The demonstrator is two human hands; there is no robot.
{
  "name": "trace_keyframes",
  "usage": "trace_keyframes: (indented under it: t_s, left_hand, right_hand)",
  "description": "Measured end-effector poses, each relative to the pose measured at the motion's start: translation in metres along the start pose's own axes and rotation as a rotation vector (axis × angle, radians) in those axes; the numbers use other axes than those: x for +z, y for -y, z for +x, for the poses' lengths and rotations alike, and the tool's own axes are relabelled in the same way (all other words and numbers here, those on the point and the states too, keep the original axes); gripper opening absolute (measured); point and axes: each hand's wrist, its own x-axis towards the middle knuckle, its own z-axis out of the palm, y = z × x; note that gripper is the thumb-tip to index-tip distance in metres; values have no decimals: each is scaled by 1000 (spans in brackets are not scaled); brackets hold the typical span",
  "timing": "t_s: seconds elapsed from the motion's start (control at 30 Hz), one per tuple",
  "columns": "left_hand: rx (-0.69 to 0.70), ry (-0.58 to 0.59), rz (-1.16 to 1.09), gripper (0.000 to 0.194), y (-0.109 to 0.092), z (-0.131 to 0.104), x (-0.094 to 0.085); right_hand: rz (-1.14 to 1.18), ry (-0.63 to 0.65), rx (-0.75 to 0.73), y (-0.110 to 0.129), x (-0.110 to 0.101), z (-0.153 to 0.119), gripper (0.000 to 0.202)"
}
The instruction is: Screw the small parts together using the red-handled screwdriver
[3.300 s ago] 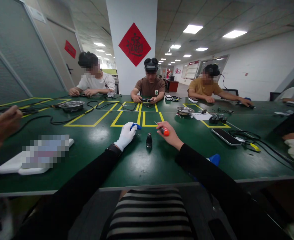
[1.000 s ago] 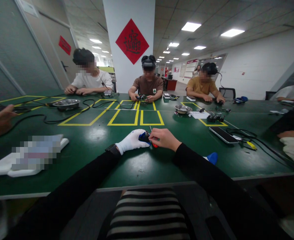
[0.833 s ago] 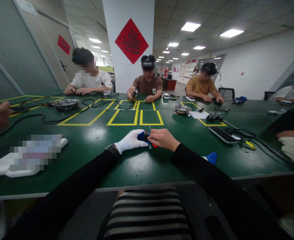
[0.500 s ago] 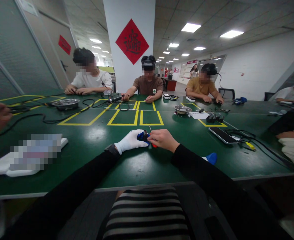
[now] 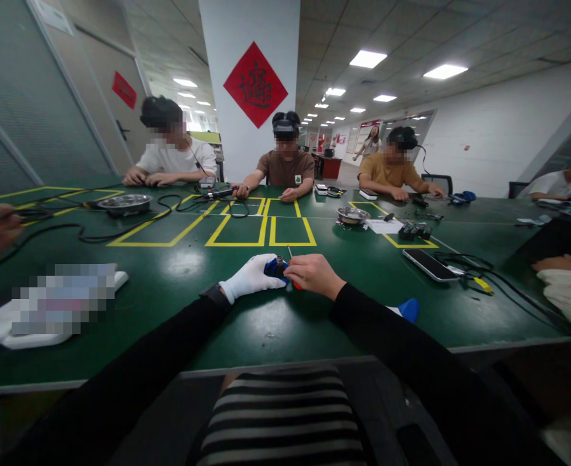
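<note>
My left hand (image 5: 250, 278) wears a white glove with blue fingertips. Its fingers are closed around a small dark part with a metallic top (image 5: 279, 261), most of which the glove hides. Right beside it, my bare right hand (image 5: 317, 274) pinches a screwdriver (image 5: 296, 285); a bit of red handle shows below the fingers and the thin shaft points up. I cannot tell whether the screwdriver touches the part. Both hands are just above the green table (image 5: 202, 346). A blue-and-white glove (image 5: 408, 309) lies right of my right forearm.
A phone (image 5: 430, 265) and coiled black cables (image 5: 474, 265) lie to the right. Dark small parts (image 5: 414, 231), a paper and a metal bowl (image 5: 352, 215) are farther back. White trays (image 5: 37, 338) lie left. Several people sit around the table.
My hands stay together in nearly the same place, with the right fingers shifting slightly on the screwdriver. Across the table, the person in the tan shirt has moved a hand to the right.
</note>
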Motion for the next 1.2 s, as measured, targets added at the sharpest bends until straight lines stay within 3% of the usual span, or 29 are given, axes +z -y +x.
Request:
trace_keyframes:
  t_s: [0.3,0.37,0.5,0.57,0.63,0.77,0.9,1.0,1.2]
  left_hand:
    - [68,-18,69,39,-4,0,-1]
    - [82,-14,88,38,-6,0,-2]
    - [80,11,117,40,-7,0,-2]
    - [68,14,120,43,-6,0,-2]
    - [55,5,122,45,-4,0,-1]
    - [55,5,130,43,-3,0,0]
    - [50,4,128,43,-4,0,-1]
    - [51,6,120,44,-5,0,-1]
    - [52,28,127,46,-3,-1,-1]
  right_hand:
    - [142,-60,84,0,-2,5,19]
    - [206,-124,156,-2,-1,5,20]
    - [298,-280,382,-10,1,4,41]
    - [357,-304,405,-15,1,3,37]
    - [410,-250,352,-20,3,2,19]
    - [409,48,267,-27,14,-4,47]
    - [340,234,257,-28,23,-7,29]
    - [329,221,242,-27,19,-7,21]
    - [404,32,327,-24,1,-6,19]
